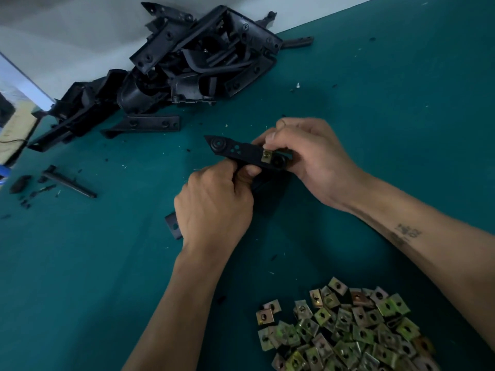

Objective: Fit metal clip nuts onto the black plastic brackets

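Observation:
A black plastic bracket (232, 149) is held above the green table, pointed end to the left. My left hand (214, 204) grips its lower middle from below. My right hand (310, 156) grips the bracket's right end, thumb and fingers beside a brass-coloured metal clip nut (266, 156) that sits on the bracket. A heap of several loose clip nuts (348, 330) lies at the front right, below my right forearm.
A big pile of black plastic brackets (171, 68) fills the back left against a white wall. One bracket (144, 125) lies flat in front of it. Small black parts (68, 182) lie at the left edge. Another black piece (172, 226) pokes out under my left hand.

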`<state>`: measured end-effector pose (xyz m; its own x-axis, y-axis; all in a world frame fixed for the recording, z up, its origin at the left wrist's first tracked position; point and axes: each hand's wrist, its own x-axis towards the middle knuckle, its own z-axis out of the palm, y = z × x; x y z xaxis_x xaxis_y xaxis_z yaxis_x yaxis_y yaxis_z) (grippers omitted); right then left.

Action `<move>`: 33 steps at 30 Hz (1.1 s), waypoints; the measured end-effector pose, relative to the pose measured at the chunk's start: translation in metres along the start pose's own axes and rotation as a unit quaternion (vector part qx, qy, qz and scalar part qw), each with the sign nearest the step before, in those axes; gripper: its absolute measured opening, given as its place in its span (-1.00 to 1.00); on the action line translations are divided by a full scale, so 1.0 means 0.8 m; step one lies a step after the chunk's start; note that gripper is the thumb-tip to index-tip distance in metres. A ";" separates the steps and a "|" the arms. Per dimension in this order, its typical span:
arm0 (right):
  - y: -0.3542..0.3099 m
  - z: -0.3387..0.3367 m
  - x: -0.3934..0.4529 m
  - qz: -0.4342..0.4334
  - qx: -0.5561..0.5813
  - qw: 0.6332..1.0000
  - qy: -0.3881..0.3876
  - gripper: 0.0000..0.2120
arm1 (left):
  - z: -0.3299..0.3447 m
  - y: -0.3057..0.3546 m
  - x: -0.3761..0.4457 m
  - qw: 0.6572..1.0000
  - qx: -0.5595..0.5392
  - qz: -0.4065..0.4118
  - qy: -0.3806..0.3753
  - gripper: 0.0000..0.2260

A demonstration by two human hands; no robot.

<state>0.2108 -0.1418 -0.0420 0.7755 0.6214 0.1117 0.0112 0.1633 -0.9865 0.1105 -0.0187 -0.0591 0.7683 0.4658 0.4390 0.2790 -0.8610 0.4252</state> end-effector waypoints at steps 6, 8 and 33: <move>0.000 -0.003 -0.001 0.008 0.000 1.000 -0.026 -0.70 | 0.002 -0.004 0.001 0.999 0.022 -0.028 0.016 -0.66; -0.002 -0.004 -0.002 0.017 -0.016 0.999 -0.022 -0.72 | 0.003 -0.004 0.001 0.999 0.018 -0.024 0.016 -0.65; -0.049 -0.050 -0.164 0.066 -0.414 0.891 -0.172 -0.81 | 0.000 0.003 -0.001 0.998 -0.023 0.046 -0.043 -0.55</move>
<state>0.1340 -0.2607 -0.0228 0.5671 0.8144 -0.1231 0.5061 -0.4624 -0.7281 0.1103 -0.0212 -0.0586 0.8364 0.3647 0.4091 0.1798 -0.8878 0.4237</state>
